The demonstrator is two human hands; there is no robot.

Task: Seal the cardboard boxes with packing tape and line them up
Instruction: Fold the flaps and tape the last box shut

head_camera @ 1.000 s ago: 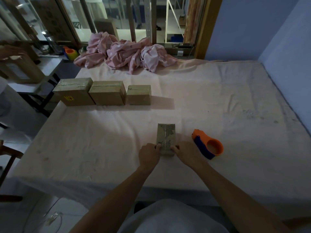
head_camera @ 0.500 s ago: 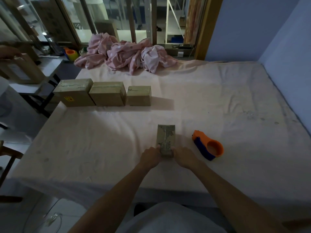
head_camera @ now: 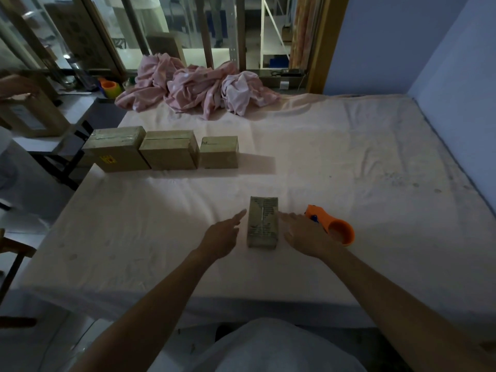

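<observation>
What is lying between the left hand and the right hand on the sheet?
In the head view, the small printed box lies between the left hand and the right hand, its long side pointing away from the person.

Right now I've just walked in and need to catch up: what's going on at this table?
A person is packing boxes at a cloth-covered table. The left hand and right hand are open either side of a small cardboard box, fingers straight, neither gripping it. The orange tape dispenser lies beside the right hand, not held. Three more boxes stand in a row at the far left. A heap of pink cloth lies at the back.
</observation>
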